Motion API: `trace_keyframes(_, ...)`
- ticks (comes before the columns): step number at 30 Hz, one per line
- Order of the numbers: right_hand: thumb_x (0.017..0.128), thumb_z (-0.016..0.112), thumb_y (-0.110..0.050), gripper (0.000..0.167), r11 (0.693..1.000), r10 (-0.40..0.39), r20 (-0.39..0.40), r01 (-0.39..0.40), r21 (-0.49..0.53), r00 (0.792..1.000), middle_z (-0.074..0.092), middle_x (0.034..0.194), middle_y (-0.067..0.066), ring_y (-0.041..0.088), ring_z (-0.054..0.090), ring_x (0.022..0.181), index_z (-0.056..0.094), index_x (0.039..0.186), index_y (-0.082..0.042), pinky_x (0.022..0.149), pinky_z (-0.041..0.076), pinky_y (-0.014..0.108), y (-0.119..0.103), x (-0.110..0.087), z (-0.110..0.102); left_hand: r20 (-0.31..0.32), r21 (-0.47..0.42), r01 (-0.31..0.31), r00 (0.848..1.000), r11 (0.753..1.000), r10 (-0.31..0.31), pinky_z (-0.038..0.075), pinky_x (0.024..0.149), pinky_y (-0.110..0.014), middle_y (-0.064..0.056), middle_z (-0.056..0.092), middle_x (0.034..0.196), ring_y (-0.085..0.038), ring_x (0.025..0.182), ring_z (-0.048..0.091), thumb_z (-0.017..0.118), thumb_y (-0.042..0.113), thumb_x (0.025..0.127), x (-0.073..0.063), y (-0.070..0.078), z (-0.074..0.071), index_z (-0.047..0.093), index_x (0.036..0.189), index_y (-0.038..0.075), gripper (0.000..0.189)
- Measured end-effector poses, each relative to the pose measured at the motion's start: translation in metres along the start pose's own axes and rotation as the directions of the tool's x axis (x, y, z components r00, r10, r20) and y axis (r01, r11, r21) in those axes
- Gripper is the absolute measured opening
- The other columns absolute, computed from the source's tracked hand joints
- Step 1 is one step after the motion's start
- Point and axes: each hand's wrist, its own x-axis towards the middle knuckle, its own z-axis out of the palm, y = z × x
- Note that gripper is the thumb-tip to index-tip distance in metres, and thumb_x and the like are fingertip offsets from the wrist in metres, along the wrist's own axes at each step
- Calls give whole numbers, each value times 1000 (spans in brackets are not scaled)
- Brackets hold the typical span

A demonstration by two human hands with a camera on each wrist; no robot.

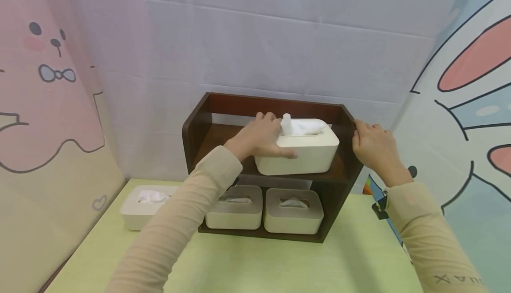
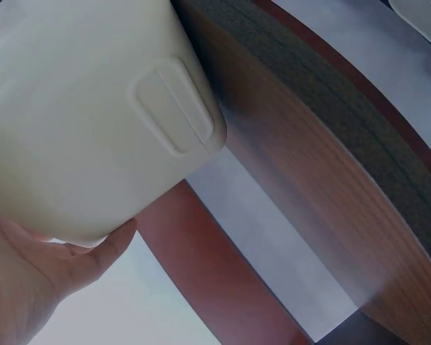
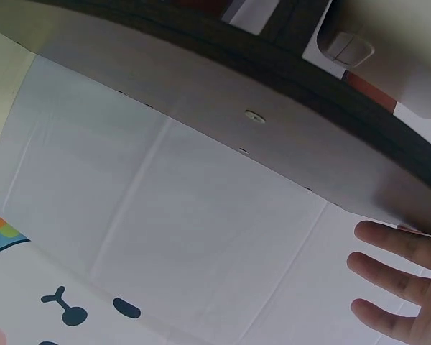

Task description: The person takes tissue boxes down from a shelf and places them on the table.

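Observation:
A cream tissue box (image 1: 297,160) with a white tissue sticking out is at the upper level of the dark brown shelf (image 1: 335,204), toward its right side. My left hand (image 1: 265,137) grips the box's left end, thumb along the front. Close up in the left wrist view, the tissue box (image 2: 93,108) is beside the wood, fingers at its edge; I cannot tell whether its base touches the board. At the shelf's upper right edge, my right hand (image 1: 375,146) touches the side panel (image 3: 223,108). In the right wrist view, several fingers (image 3: 391,266) extend straight.
Two more tissue boxes, one left (image 1: 235,208) and one right (image 1: 294,213), fill the lower shelf level. Another tissue box (image 1: 137,204) stands on the pale green table (image 1: 239,266), left of the shelf. Cloth (image 1: 255,40) hangs behind, with cartoon-printed panels at both sides.

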Motion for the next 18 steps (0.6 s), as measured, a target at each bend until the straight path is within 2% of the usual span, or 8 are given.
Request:
trace_keyframes(9, 94, 31, -16, 43, 1000, 3, -1, -3, 7, 1000, 53, 118, 32, 48, 49, 100, 41, 128, 7, 77, 39, 61, 0, 0, 0, -42, 0, -18, 999, 1000, 18, 41, 73, -33, -7, 50, 115, -23, 95, 38, 54, 78, 62, -8, 1, -4, 40, 137, 14, 100)
trace_keyframes(14, 94, 31, -16, 43, 1000, 3, -5, -3, 9, 1000, 53, 118, 32, 47, 49, 100, 41, 128, 7, 76, 39, 61, 0, 0, 0, -56, 18, -49, 997, 999, 50, 41, 73, -33, -7, 51, 115, -22, 95, 38, 53, 78, 63, -13, 3, -6, 35, 140, 13, 103)
trace_keyframes(18, 94, 31, -16, 43, 1000, 6, -4, -6, 14, 1000, 53, 118, 32, 48, 49, 100, 41, 128, 7, 76, 40, 61, 0, 0, 0, -65, 30, -65, 996, 997, 67, 40, 78, -34, -7, 51, 117, -22, 99, 40, 53, 77, 63, -18, 4, -8, 33, 141, 11, 104)
